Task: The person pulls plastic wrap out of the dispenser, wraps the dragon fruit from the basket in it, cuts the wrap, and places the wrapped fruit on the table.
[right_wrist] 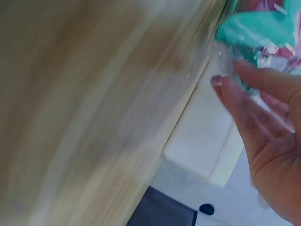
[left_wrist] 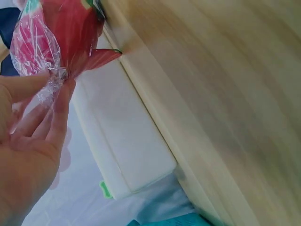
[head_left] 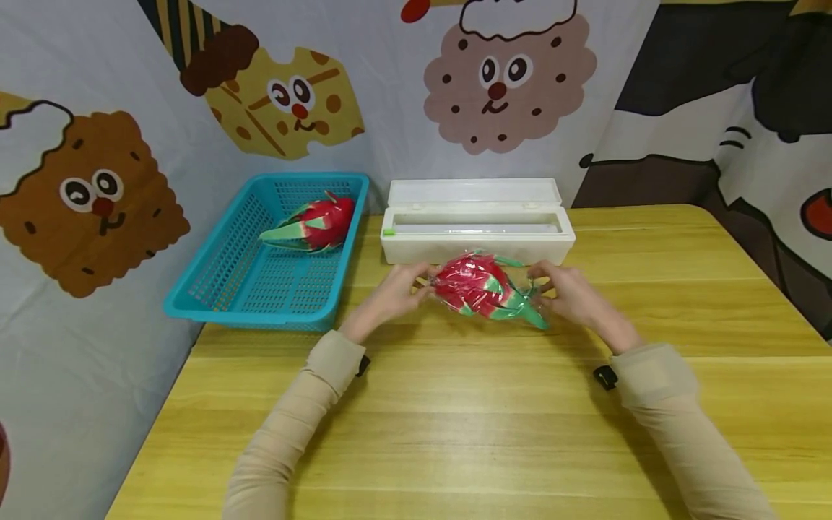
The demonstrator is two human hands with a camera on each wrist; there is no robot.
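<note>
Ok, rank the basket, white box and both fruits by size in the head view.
1. Basket
2. White box
3. Wrapped fruit and basket fruit: order unsure; the wrapped one may look bigger through nearness.

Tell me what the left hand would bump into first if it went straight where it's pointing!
The wrapped dragon fruit: the left hand already pinches its plastic wrap. Beyond that, maybe the white box, but depth is hard to judge.
</note>
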